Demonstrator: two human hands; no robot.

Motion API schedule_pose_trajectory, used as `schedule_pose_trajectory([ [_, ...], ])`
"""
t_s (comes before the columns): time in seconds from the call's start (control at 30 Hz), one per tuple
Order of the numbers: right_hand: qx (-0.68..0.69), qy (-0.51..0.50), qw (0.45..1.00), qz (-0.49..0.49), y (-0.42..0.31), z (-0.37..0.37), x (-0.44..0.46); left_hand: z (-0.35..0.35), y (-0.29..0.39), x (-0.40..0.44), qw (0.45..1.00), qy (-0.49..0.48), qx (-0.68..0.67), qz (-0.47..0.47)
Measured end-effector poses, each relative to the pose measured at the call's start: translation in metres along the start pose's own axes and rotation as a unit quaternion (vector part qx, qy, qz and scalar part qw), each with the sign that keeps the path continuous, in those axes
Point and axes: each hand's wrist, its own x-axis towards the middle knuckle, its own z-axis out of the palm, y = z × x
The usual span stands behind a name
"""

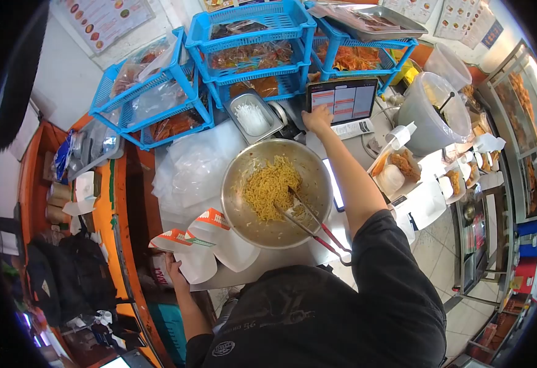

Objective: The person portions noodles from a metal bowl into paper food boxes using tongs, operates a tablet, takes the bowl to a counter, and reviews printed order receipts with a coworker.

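A large steel mixing bowl (235,211) stands in front of me with cooked noodles (267,187) heaped in it. Tongs with red handles (327,232) rest in the noodles, their handle ends sticking out over the bowl's near right rim. My right hand (319,118) is at the lower left of a tablet (353,98), fingertips at its lit screen, holding nothing. At the table's near left edge, my left hand (175,271) is closed on the side of an open paper takeaway box (198,262), white inside with orange printed flaps. Part of that hand is hidden by the box.
Blue stacked baskets (247,43) with packed food line the back. A steel container of white strips (253,119) and clear plastic bags (192,162) lie left of the bowl. Filled food boxes (397,172) and a plastic bucket (425,119) stand at the right.
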Motion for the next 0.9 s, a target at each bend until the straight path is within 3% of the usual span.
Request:
schedule_pose_trajectory([
  [0.17, -0.003, 0.053, 0.998, -0.028, -0.007, 0.000, -0.006, -0.001, 0.001, 0.001, 1.000, -0.017, -0.007, -0.002],
  [0.27, 0.012, 0.062, 0.997, -0.039, 0.002, 0.001, -0.010, -0.023, -0.020, 0.007, 0.998, 0.065, 0.011, -0.021],
  [0.37, 0.015, 0.096, 0.994, -0.051, 0.014, 0.006, -0.011, -0.026, -0.014, 0.009, 0.998, -0.027, 0.048, -0.010],
  [0.47, -0.007, 0.052, 0.998, -0.020, 0.018, 0.004, -0.011, -0.035, -0.019, 0.012, 0.997, -0.059, 0.047, -0.005],
  [0.6, 0.015, 0.011, 0.999, 0.047, 0.029, 0.017, -0.005, -0.021, -0.013, 0.007, 0.999, -0.017, 0.029, -0.012],
  [0.9, 0.028, 0.000, 0.997, 0.076, 0.027, 0.013, -0.007, -0.002, 0.002, 0.000, 0.998, 0.021, 0.037, -0.042],
])
